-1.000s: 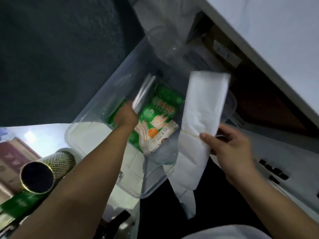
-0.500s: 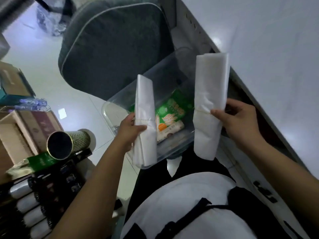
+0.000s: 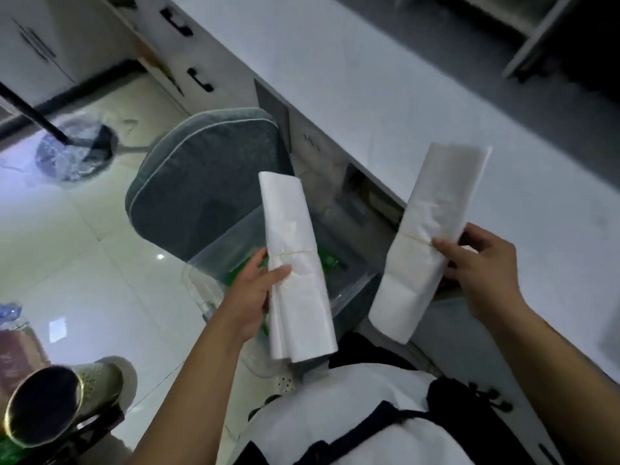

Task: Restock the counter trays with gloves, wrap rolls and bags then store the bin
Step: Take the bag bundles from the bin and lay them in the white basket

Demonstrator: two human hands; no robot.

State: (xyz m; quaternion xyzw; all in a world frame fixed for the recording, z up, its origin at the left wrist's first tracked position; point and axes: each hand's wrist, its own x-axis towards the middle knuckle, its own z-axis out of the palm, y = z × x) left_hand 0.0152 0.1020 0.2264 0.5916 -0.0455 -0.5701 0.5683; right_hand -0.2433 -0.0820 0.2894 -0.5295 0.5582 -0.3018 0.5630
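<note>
My left hand has its fingers clenched around one flat white bundle of folded plastic bags, pinched just below its thin rubber band, and my right hand grips a second, wider white bag bundle right at its band. Both bundles stand nearly upright with their lower halves hanging free, so the slick film could slide out of the band or droop and snag if I tilt them. Under my left fingers sits the clear plastic bin with green packets inside; dragging a loose tail across its rim could tip it. Beyond my right fingers the pale grey worktop lies bare and wide, its front edge running just under that bundle. No trays are in view from here.
</note>
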